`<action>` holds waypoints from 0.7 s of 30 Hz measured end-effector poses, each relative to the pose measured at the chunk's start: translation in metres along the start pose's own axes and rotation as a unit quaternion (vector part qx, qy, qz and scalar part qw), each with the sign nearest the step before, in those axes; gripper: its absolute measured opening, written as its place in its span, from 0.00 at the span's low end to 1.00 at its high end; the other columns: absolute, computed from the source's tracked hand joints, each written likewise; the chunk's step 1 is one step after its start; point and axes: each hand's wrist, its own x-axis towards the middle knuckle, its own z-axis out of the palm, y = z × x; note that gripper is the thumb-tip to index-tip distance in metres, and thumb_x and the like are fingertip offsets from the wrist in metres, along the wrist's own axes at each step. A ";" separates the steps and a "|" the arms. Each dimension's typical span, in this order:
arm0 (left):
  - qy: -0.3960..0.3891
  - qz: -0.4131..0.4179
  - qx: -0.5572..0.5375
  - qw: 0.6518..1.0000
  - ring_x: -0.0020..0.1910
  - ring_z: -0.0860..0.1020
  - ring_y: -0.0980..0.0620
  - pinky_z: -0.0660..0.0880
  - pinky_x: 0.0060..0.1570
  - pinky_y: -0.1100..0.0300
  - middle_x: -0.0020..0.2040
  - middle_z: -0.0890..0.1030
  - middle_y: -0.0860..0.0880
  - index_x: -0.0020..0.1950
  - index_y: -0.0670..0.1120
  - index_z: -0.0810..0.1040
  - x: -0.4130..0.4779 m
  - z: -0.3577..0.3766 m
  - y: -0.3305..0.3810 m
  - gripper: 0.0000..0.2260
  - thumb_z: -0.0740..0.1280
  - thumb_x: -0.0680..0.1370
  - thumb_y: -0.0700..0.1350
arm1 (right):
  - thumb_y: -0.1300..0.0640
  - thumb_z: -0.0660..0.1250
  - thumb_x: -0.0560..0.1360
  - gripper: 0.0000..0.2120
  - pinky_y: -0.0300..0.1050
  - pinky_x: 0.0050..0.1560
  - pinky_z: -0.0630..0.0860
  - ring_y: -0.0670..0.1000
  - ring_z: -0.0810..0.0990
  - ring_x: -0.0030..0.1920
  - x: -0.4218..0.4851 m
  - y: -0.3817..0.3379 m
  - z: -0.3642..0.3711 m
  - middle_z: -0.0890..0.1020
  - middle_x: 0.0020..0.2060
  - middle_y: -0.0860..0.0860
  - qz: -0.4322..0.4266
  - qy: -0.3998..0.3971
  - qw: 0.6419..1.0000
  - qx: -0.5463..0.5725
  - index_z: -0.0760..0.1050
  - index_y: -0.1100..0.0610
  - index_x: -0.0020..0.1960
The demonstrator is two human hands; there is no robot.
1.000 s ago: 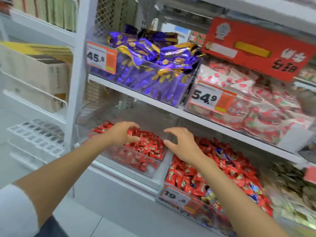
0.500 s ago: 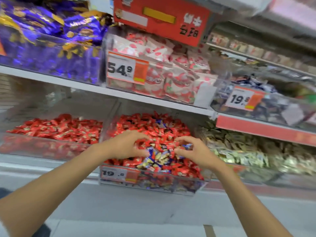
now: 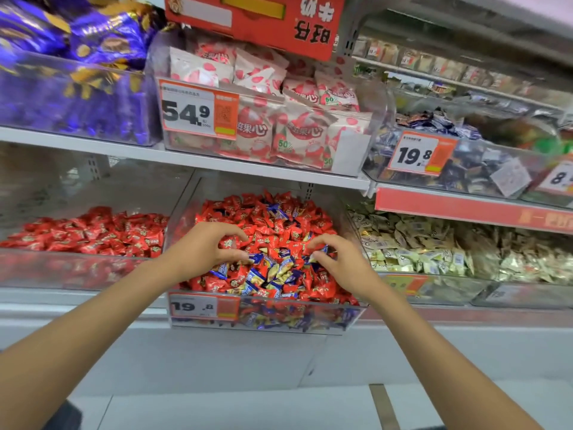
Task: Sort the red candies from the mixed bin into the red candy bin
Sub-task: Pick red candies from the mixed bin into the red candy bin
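Observation:
The mixed bin (image 3: 310, 319) is a clear tub in the middle of the lower shelf, full of red candies (image 3: 269, 218) with blue and yellow ones (image 3: 273, 268) near the front. Left of it stands the red candy bin (image 3: 77, 271), holding only red candies (image 3: 102, 231). Both my hands are down in the mixed bin. My left hand (image 3: 201, 246) curls over the pile, with one red candy (image 3: 228, 243) between its fingers and thumb. My right hand (image 3: 338, 262) is curled, fingertips among the wrappers; whether it holds one is unclear.
A bin of pale gold candies (image 3: 434, 243) sits right of the mixed bin. The shelf above carries purple bags (image 3: 77, 57), strawberry-print packs (image 3: 279, 119) and dark wrapped sweets (image 3: 459, 169). Its white edge (image 3: 217, 162) overhangs the lower bins. Price tags hang on the bin fronts.
My view swung right from the red bin onto the mixed bin. Both hands moved from above the red bin into the mixed pile and curled their fingers.

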 end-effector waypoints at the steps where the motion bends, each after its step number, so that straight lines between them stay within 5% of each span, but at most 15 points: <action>1: 0.022 -0.002 -0.012 1.000 0.47 0.76 0.62 0.67 0.38 0.74 0.45 0.78 0.57 0.55 0.50 0.81 -0.001 -0.002 0.000 0.14 0.73 0.70 0.52 | 0.57 0.66 0.78 0.04 0.37 0.47 0.69 0.38 0.75 0.45 0.002 -0.002 -0.003 0.79 0.52 0.43 0.003 0.007 1.000 0.008 0.78 0.50 0.50; 6: 0.056 -0.018 -0.072 0.996 0.28 0.78 0.59 0.70 0.30 0.68 0.39 0.80 0.52 0.48 0.50 0.80 0.004 -0.004 0.000 0.06 0.73 0.72 0.47 | 0.53 0.70 0.75 0.02 0.43 0.61 0.65 0.45 0.72 0.57 0.017 -0.009 -0.014 0.74 0.56 0.46 0.024 -0.029 0.999 -0.010 0.78 0.50 0.43; 10: 0.081 -0.037 -0.084 0.992 0.28 0.79 0.58 0.75 0.32 0.62 0.40 0.80 0.53 0.48 0.51 0.79 0.018 -0.001 0.000 0.04 0.71 0.74 0.46 | 0.54 0.67 0.77 0.09 0.39 0.59 0.63 0.46 0.71 0.59 0.044 -0.022 -0.004 0.73 0.59 0.47 0.006 -0.019 0.999 -0.030 0.77 0.51 0.57; 12: 0.104 -0.044 -0.049 0.992 0.34 0.78 0.56 0.74 0.40 0.58 0.45 0.80 0.54 0.47 0.50 0.80 0.028 0.002 -0.005 0.03 0.70 0.75 0.47 | 0.53 0.66 0.77 0.15 0.40 0.63 0.64 0.48 0.71 0.64 0.063 -0.026 0.010 0.74 0.64 0.49 -0.018 -0.040 0.998 -0.051 0.75 0.51 0.64; 17: 0.107 -0.074 0.000 0.992 0.53 0.76 0.50 0.71 0.56 0.55 0.52 0.78 0.49 0.54 0.50 0.81 0.048 0.017 -0.026 0.09 0.70 0.75 0.49 | 0.35 0.63 0.74 0.31 0.61 0.73 0.57 0.57 0.58 0.74 0.094 -0.021 0.051 0.65 0.74 0.51 -0.041 -0.145 0.975 -0.162 0.60 0.41 0.74; 21: 0.037 -0.080 0.028 0.996 0.66 0.72 0.48 0.68 0.65 0.53 0.66 0.74 0.47 0.70 0.52 0.72 0.059 0.028 -0.033 0.20 0.67 0.77 0.50 | 0.39 0.66 0.74 0.26 0.51 0.64 0.68 0.58 0.69 0.64 0.102 -0.008 0.056 0.71 0.64 0.56 -0.047 -0.157 0.974 -0.157 0.67 0.46 0.68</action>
